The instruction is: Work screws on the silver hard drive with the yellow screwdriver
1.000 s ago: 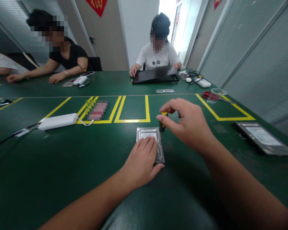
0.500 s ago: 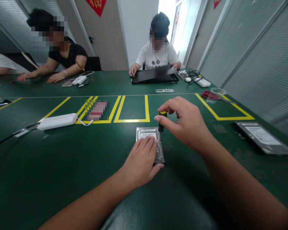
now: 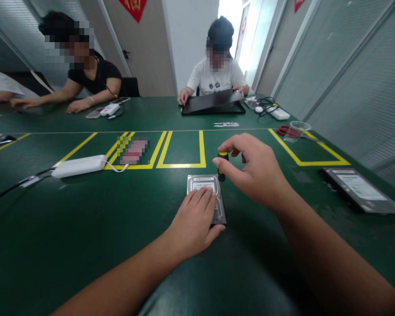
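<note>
A silver hard disk drive [image 3: 221, 211] with a white label lies on the green table. My left hand [image 3: 199, 215] rests flat across its top, fingers stretched out, the thumb by the drive's near right corner. The hand covers much of the drive. Above its far right corner, a short black screwdriver [image 3: 222, 166] with a yellow band stands upright. My right hand [image 3: 246, 162] has it between thumb and fingers, which are closed on the handle. The screwdriver's tip meets the drive's edge, but the exact contact point is too small to make out.
Another hard drive [image 3: 362, 188] lies at the right, beyond it a clear plastic cup [image 3: 298, 129] and a red-handled tool [image 3: 285, 130]. A white power bank [image 3: 80, 166] with cables sits at the left. Across the table, one person holds a black panel [image 3: 210, 102]; other people sit leftward.
The screwdriver handle appears slightly turned in my right hand. My left hand and the drive keep their place. A person at the far left has moved a hand further left.
</note>
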Action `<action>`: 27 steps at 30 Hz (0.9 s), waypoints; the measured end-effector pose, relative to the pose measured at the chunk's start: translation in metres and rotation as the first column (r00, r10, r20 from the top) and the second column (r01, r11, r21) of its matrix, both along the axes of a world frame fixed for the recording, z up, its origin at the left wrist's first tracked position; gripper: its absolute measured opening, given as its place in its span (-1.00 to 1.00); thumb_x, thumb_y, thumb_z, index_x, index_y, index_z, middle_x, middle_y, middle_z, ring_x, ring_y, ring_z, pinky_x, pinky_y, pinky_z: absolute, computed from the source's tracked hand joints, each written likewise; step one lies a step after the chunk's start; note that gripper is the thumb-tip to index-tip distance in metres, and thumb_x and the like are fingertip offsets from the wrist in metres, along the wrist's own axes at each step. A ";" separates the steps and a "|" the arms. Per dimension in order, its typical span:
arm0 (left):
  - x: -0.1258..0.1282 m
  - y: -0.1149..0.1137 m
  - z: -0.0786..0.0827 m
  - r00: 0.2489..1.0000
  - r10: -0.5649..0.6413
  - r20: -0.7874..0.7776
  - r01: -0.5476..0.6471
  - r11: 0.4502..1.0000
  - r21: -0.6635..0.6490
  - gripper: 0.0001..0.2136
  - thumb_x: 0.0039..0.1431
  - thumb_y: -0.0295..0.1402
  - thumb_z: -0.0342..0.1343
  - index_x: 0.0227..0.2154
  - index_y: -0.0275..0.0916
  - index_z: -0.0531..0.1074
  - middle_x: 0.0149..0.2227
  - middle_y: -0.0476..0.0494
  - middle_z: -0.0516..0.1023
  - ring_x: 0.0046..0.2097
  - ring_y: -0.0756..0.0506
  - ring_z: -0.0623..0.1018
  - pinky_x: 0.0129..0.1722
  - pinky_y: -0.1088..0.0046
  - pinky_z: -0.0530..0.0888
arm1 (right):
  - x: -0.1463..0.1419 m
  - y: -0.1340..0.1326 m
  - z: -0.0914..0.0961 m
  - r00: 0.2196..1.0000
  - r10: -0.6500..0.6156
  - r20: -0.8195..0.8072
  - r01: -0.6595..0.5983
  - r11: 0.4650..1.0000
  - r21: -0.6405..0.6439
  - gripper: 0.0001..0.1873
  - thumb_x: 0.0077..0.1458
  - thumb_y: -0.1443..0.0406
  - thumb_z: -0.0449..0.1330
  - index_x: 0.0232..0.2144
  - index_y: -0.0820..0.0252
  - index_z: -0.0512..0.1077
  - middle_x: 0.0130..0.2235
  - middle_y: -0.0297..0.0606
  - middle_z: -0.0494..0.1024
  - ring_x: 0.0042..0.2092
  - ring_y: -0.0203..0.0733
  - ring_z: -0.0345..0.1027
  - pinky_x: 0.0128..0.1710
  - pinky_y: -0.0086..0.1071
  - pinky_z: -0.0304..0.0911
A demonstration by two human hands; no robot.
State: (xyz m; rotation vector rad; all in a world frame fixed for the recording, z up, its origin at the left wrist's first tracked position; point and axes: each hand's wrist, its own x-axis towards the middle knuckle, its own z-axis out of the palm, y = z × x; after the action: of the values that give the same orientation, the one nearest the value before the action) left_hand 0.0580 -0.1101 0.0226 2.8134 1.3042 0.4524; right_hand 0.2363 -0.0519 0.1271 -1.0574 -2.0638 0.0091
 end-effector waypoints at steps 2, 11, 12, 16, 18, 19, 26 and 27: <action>0.000 0.000 0.000 1.000 -0.003 0.000 0.003 1.000 -0.001 -0.31 0.22 -0.06 0.12 0.25 -0.46 0.20 0.29 -0.45 0.29 0.33 -0.36 0.24 0.33 0.03 0.17 | 0.000 0.001 -0.001 1.000 -0.003 -0.003 0.003 1.000 0.007 -0.84 0.09 0.26 0.30 -0.28 0.23 0.47 -0.29 -0.27 0.49 -0.26 -0.22 0.31 -0.26 -0.36 0.16; 0.000 0.000 0.000 1.000 -0.005 -0.001 0.005 1.000 -0.011 -0.31 0.22 -0.05 0.13 0.26 -0.47 0.21 0.29 -0.44 0.29 0.33 -0.35 0.22 0.35 0.05 0.15 | 0.000 0.001 -0.001 0.999 -0.041 -0.004 0.041 0.999 -0.006 -0.88 0.08 0.33 0.24 -0.27 0.22 0.46 -0.30 -0.27 0.49 -0.32 -0.25 0.29 -0.31 -0.37 0.14; 0.000 0.000 0.000 1.000 -0.005 -0.002 0.005 1.000 -0.012 -0.31 0.22 -0.05 0.13 0.26 -0.47 0.20 0.29 -0.44 0.29 0.33 -0.35 0.22 0.35 0.05 0.15 | 0.000 0.001 -0.001 0.999 -0.042 -0.008 0.042 0.999 -0.008 -0.86 0.07 0.34 0.23 -0.26 0.23 0.46 -0.30 -0.26 0.50 -0.32 -0.24 0.29 -0.31 -0.36 0.15; 0.000 0.000 0.001 1.000 -0.003 -0.009 0.002 1.000 -0.016 -0.30 0.23 -0.05 0.13 0.26 -0.48 0.21 0.29 -0.44 0.28 0.33 -0.36 0.22 0.34 0.05 0.15 | 0.000 0.001 -0.001 0.998 -0.058 0.000 0.058 0.998 -0.020 -0.85 0.06 0.36 0.20 -0.25 0.23 0.47 -0.30 -0.25 0.53 -0.31 -0.22 0.33 -0.29 -0.34 0.17; 0.000 0.000 0.001 1.000 -0.003 -0.010 0.002 1.000 -0.018 -0.30 0.23 -0.05 0.13 0.26 -0.48 0.21 0.29 -0.44 0.28 0.33 -0.36 0.22 0.35 0.05 0.15 | 0.000 0.001 -0.001 0.999 -0.051 -0.001 0.051 0.999 -0.012 -0.87 0.08 0.36 0.19 -0.27 0.24 0.48 -0.30 -0.24 0.53 -0.29 -0.21 0.34 -0.27 -0.33 0.18; 0.000 0.000 0.001 1.000 -0.002 -0.008 0.002 1.000 -0.019 -0.31 0.23 -0.06 0.13 0.26 -0.48 0.21 0.29 -0.44 0.28 0.33 -0.36 0.22 0.35 0.05 0.14 | 0.000 0.001 -0.002 0.999 -0.043 -0.003 0.043 0.999 -0.006 -0.88 0.09 0.35 0.20 -0.28 0.24 0.48 -0.29 -0.24 0.53 -0.28 -0.21 0.35 -0.26 -0.33 0.19; 0.000 0.000 0.001 1.000 -0.003 -0.005 0.003 1.000 -0.023 -0.31 0.22 -0.06 0.14 0.26 -0.47 0.21 0.29 -0.43 0.28 0.34 -0.35 0.22 0.35 0.05 0.14 | 0.000 0.002 -0.001 1.000 -0.021 0.004 0.021 1.000 -0.007 -0.88 0.09 0.29 0.30 -0.31 0.23 0.50 -0.31 -0.28 0.49 -0.27 -0.23 0.33 -0.27 -0.35 0.18; 0.000 0.000 0.001 1.000 -0.002 -0.005 0.002 1.000 -0.022 -0.31 0.22 -0.06 0.14 0.26 -0.48 0.21 0.29 -0.43 0.28 0.34 -0.35 0.22 0.35 0.05 0.14 | 0.000 0.002 0.000 1.000 -0.021 0.003 0.021 1.000 -0.011 -0.88 0.09 0.29 0.31 -0.31 0.23 0.50 -0.31 -0.28 0.50 -0.28 -0.23 0.33 -0.27 -0.36 0.17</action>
State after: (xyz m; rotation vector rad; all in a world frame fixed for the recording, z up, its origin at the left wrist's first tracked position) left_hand 0.0582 -0.1098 0.0234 2.7996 1.2985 0.4288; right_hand 0.2367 -0.0500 0.1270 -1.0868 -2.0570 0.0081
